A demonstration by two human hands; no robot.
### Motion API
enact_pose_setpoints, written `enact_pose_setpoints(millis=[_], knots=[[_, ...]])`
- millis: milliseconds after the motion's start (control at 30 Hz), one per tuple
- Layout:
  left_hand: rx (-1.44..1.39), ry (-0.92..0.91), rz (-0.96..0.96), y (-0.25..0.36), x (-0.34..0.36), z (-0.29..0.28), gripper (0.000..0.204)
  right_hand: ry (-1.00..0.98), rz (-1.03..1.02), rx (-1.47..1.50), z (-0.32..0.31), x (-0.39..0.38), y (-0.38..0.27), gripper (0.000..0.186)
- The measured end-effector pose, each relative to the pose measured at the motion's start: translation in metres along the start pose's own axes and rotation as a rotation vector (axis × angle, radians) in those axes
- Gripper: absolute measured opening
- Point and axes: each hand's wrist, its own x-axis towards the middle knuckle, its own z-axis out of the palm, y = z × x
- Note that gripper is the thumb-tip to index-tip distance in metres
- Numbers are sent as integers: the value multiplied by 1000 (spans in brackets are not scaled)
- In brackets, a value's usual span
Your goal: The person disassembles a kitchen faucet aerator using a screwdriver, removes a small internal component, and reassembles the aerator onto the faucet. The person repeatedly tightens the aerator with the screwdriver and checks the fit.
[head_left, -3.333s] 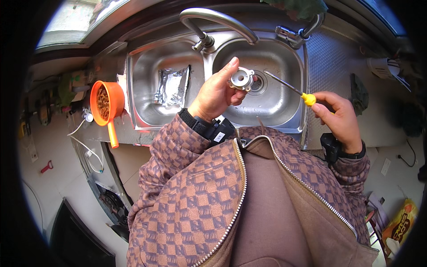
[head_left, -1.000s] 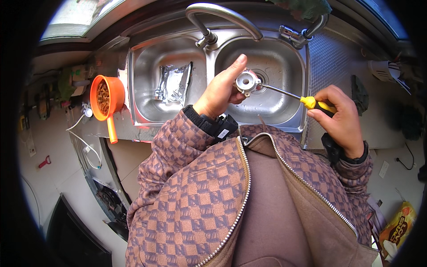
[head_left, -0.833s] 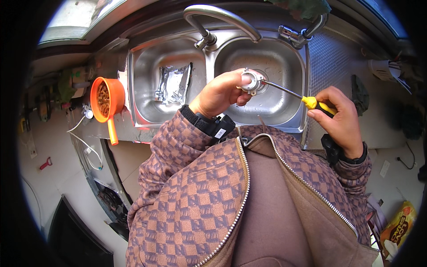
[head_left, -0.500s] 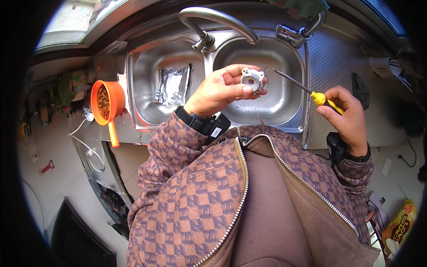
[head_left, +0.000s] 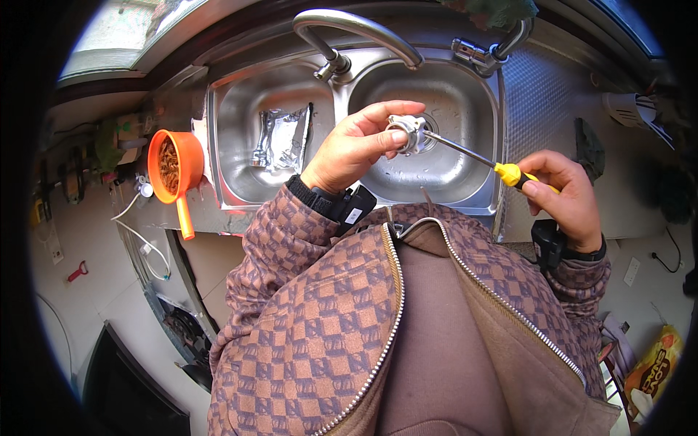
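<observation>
Over the right sink bowl, my left hand [head_left: 356, 144] pinches a small round metal fitting [head_left: 408, 135] between thumb and fingers. The fitting is pale grey with lugs around its rim. My right hand [head_left: 563, 195] is closed around a screwdriver [head_left: 512, 175] with a yellow and black handle. The long shank points left, and its tip reaches the side of the fitting. Whether the tip sits in a screw or a hole I cannot tell. In the left bowl lie a silver foil packet [head_left: 291, 136] and a chrome metal piece [head_left: 262, 145].
A double steel sink [head_left: 342, 109] lies below my hands, with a curved faucet [head_left: 363, 29] behind it. A second tap [head_left: 483, 57] stands at back right. To the left is an orange dipper [head_left: 190, 166] holding brown stuff. A textured steel counter [head_left: 542, 94] extends right.
The screwdriver has moved left and its tip now meets the fitting. My left hand has turned the fitting so its side faces the screwdriver.
</observation>
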Motion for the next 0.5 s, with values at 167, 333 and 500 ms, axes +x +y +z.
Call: enact_pose_setpoints(millis=[167, 333, 500], knots=[[4, -14, 18, 3, -1, 4, 37, -6, 8, -21, 2, 1, -1, 19], [29, -11, 17, 4, -2, 5, 34, -6, 15, -28, 2, 1, 1, 19], [25, -40, 68, 0, 1, 3, 37, -24, 24, -19, 0, -1, 1, 18]])
